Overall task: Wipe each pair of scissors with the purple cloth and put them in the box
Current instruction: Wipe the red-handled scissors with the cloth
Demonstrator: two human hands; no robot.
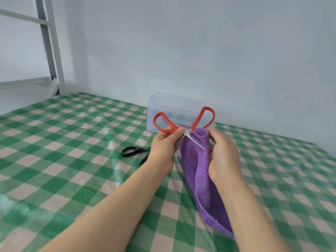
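Fingers [179, 132] of the left hand [163, 148] clamp the red scissors [198, 119], right hand [224, 155] pinches the purple cloth [198, 170] round a blade: best wiped pivot-to-tip.

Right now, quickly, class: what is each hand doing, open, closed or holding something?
Left hand: grips the red scissors at the base of one handle.
Right hand: holds the purple cloth, folded over a blade.

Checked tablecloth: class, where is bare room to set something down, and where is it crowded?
Bare: the wide stretch left of the black scissors, and the stretch right of the right hand. Crowded: the middle, around the box, red scissors, purple cloth and left hand.
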